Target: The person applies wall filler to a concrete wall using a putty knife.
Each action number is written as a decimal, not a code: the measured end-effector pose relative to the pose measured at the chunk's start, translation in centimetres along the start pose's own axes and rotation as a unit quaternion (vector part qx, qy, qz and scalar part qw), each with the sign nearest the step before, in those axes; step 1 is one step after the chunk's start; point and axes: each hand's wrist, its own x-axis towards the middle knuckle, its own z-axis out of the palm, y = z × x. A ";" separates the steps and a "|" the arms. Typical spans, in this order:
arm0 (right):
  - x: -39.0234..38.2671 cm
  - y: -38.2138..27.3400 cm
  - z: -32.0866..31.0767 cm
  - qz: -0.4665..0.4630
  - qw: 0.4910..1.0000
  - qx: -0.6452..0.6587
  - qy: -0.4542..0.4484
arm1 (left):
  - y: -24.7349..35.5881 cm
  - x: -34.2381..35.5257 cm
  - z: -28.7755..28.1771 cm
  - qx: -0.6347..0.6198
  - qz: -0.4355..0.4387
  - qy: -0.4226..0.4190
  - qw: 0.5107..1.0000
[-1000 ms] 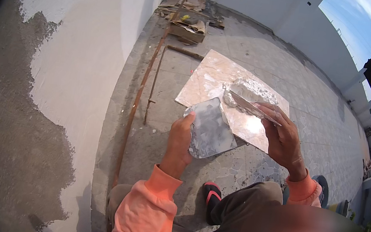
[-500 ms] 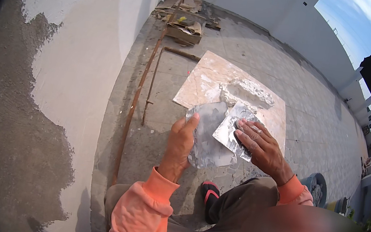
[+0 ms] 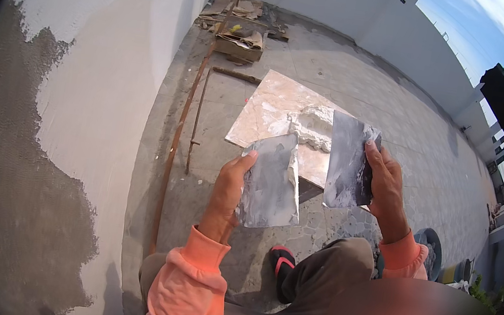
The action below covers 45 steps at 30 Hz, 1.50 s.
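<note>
In the one view, from the head, I see the left hand gripping a flat grey plate by its left edge, thumb pressed on the face and the fingers mostly hidden behind. A ridge of white paste clings along that plate's right edge. The right hand is curled firmly around the right side of a second, darker plate, thumb on its smeared face; how its fingers sit at the back I can't tell. The two plates stand apart, both in front of a pinkish board that carries a thick heap of paste. To my mind, the ridge wants a light, steady pass: lay one edge low against the other face, draw along its whole length, and let the thumb brace the plate without digging into the paste. I'd tilt the loaded edge up a touch, since paste hanging at a rim could drop, and do the scraping above the board so any bits land there rather than on the floor. Clean, straight edges ought to leave fewer streaks. The wall, with its rough grey patch, is well off to the left.
</note>
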 end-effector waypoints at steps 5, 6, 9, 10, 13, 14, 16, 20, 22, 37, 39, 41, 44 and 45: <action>2.0 -1.4 4.5 0.125 0.989 0.083 -0.017 | -2.1 -0.2 0.2 -0.095 -0.122 -0.056 0.986; 2.2 -1.0 4.7 0.124 0.989 0.082 -0.016 | -2.4 -0.1 0.7 -0.096 -0.122 -0.057 0.986; 2.7 1.9 4.9 0.128 0.991 0.030 -0.016 | -2.7 -0.2 1.4 -0.098 -0.152 -0.049 0.982; 2.4 2.3 5.1 0.130 0.991 0.031 -0.020 | -2.6 -0.3 1.0 -0.115 -0.157 -0.056 0.979; 1.2 3.1 5.2 0.130 0.990 -0.045 -0.042 | -2.6 -0.4 0.3 -0.130 -0.153 -0.048 0.978; 0.9 2.9 5.0 0.132 0.989 -0.044 -0.043 | -2.7 -0.3 0.2 -0.130 -0.146 -0.036 0.980; 0.1 2.2 4.5 0.172 0.966 -0.176 -0.084 | -2.5 -0.1 -0.4 -0.108 -0.128 -0.030 0.985; -0.7 2.2 3.2 0.158 0.945 -0.253 -0.136 | -2.2 0.6 -2.1 -0.063 -0.118 -0.045 0.990; -1.0 1.5 2.5 0.166 0.944 -0.248 -0.141 | -2.3 0.8 -2.2 -0.053 -0.114 -0.024 0.992; 9.6 11.4 -17.0 0.247 0.965 -0.062 0.062 | 0.6 0.9 -1.6 0.002 -0.001 0.015 1.000; 11.5 13.5 -18.4 0.273 0.954 -0.090 0.079 | 0.8 0.5 -1.2 0.011 0.003 0.018 1.000; 12.9 14.6 -19.0 0.306 0.945 -0.077 0.085 | 0.7 0.3 -1.0 0.019 0.005 0.022 1.000; 14.6 15.3 -16.2 0.316 0.942 -0.095 0.055 | 0.8 0.0 -1.1 0.004 0.007 0.019 1.000; 14.7 15.4 -14.7 0.314 0.942 -0.107 0.043 | 0.9 -0.1 -1.1 0.008 0.006 0.025 1.000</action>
